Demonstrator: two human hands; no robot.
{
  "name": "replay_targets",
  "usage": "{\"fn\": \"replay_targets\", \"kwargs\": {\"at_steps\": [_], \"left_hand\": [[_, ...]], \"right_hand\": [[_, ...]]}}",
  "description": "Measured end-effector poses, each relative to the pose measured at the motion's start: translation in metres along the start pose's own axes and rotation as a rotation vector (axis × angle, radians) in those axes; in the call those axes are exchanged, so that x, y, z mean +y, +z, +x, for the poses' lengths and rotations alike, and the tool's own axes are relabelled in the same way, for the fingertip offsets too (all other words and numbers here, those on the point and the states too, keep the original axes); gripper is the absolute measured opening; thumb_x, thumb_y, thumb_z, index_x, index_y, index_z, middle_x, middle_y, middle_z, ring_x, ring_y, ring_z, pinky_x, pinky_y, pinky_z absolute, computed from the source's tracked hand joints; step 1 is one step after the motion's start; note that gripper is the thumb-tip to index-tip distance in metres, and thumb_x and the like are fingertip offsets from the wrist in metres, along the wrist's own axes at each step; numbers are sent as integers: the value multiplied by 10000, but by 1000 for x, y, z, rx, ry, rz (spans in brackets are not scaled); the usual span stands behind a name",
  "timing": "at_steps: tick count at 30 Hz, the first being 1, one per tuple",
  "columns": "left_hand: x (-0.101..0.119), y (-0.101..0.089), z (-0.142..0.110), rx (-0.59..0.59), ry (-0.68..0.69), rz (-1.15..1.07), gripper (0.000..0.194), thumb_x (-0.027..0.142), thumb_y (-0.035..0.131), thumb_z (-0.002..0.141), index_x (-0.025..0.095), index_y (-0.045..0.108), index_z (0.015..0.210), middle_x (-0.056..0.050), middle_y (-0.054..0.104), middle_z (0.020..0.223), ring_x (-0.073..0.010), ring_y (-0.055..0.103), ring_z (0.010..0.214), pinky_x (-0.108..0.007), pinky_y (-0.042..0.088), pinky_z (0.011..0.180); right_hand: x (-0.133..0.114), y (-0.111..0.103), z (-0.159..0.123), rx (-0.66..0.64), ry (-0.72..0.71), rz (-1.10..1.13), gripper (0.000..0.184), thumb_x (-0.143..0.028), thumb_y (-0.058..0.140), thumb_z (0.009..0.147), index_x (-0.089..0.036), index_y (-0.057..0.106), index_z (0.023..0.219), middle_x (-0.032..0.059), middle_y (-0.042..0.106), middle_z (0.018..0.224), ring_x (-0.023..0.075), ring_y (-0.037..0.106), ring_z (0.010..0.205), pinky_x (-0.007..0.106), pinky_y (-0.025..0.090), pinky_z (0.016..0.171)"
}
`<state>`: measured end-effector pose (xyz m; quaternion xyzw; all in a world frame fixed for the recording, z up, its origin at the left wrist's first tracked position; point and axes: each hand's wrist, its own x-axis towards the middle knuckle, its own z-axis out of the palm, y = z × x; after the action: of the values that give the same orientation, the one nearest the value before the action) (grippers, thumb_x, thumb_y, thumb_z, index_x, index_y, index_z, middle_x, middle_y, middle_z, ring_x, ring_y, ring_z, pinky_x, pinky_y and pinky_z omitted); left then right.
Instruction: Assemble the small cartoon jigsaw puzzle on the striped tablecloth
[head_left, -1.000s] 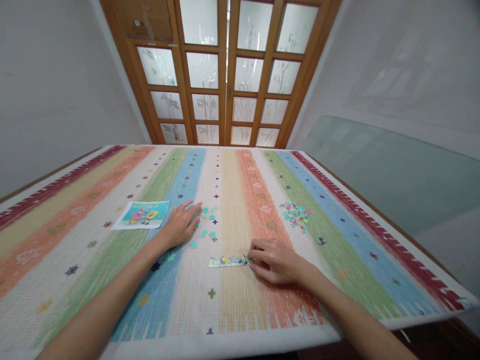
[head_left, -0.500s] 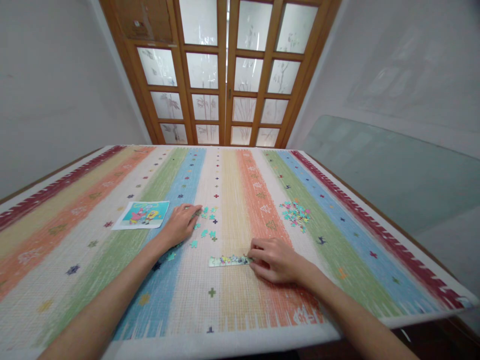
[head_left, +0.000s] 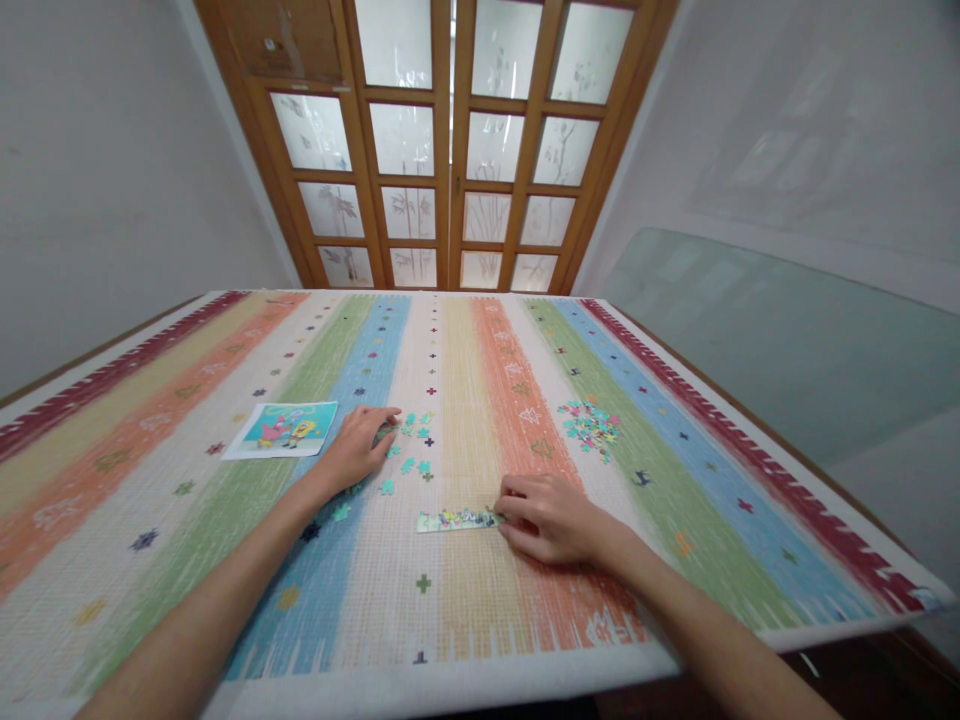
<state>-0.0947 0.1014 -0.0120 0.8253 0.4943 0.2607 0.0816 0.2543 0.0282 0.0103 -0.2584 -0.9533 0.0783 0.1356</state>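
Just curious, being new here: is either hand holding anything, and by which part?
The right hand is at the right end of the strip; whether it grips can't be told. The left hand is beside loose pieces; any hold is hidden.

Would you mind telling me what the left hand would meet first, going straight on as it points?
Probably the teal puzzle pieces just beyond the left hand, though its exact height is unclear.

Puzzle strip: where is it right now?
In the head view, the puzzle strip lies below centre on the striped tablecloth, its right end at the right hand.
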Motion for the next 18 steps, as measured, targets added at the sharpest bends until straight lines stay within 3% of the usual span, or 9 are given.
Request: {"fn": "replay_targets", "kwargs": {"at_steps": [11,18], "left_hand": [[6,-4,0,40,-12,-88,324,255,594,870,193,606,1187,-68,683,1035,-265,610,1028,-441,471,964],[21,-10,0,46,32,-168,208,259,572,925,210,632,1118,-12,674,889,-188,642,800,-352,521,819]], "right_hand": [[-1,-1,1,-17,9,-2,150,-215,517,922,-173,627,830,65,613,854,149,486,698,300,308,628],[-1,-2,1,-23,12,-6,152,-219,514,922,-174,628,833,68,617,856,150,482,694,305,297,626]]}}
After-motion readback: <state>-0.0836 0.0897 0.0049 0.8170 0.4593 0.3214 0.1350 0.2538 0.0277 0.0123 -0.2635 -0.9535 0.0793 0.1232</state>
